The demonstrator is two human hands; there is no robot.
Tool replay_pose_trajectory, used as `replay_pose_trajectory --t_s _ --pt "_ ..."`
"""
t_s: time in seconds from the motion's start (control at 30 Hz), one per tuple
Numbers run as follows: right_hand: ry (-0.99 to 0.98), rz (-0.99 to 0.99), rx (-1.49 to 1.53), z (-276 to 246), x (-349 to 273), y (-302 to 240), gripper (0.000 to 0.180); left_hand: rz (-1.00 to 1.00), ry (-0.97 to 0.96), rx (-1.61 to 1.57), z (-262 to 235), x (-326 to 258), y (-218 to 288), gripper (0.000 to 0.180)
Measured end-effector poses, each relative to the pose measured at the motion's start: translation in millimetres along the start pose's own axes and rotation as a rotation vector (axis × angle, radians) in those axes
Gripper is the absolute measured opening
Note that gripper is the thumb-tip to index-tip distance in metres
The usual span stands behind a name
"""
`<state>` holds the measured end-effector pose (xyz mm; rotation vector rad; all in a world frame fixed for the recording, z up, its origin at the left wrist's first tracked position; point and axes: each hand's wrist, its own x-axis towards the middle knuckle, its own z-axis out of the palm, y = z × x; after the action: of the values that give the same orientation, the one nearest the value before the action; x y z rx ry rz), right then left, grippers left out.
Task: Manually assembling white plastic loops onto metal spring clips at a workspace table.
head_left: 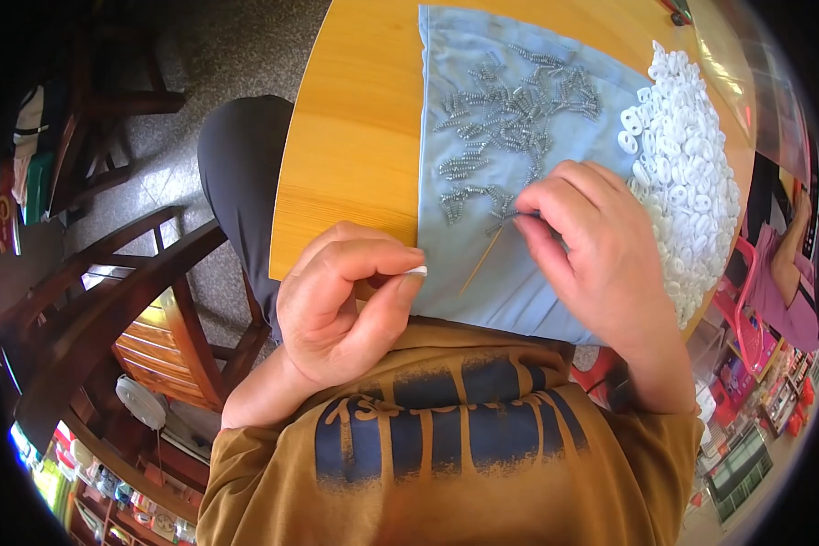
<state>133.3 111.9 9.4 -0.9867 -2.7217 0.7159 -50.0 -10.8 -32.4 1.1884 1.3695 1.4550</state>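
Head cam: left hand [346, 300] has a little white piece [417, 270] pinched between thumb and fingertips, just off the near left edge of the blue cloth [519, 291]. Right hand [601, 250] is down at the near end of the springs [510, 114], thumb and forefinger close together; can't tell if it's actually gripping one or just touching. Most of the springs are a loose grey heap beyond that hand, all on the cloth. Thin stick [480, 261] lies between the two hands, nearer the right one's fingertips. Big pile of white rings [692, 173] sits just right of the right hand. Bare wood surface [355, 127] shows beyond the left hand, and there's a wooden chair [168, 337] off to that hand's left.
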Motion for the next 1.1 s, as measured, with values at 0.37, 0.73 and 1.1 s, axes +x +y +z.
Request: replay_pose_trajectory --t_s 0.37,0.73,1.1 --pt "0.011 -0.018 0.076 0.3 -0.3 0.0 0.019 -0.178 0.023 -0.15 2.8 2.2 12.0 0.018" --pt "0.131 0.306 1.041 -12.5 -8.0 -21.8 0.01 -0.059 -0.204 -0.007 23.7 33.0 30.2 0.019" --pt "0.021 0.491 1.432 -31.1 -14.8 -24.7 0.009 0.041 -0.194 0.12 31.7 43.0 52.1 0.014"
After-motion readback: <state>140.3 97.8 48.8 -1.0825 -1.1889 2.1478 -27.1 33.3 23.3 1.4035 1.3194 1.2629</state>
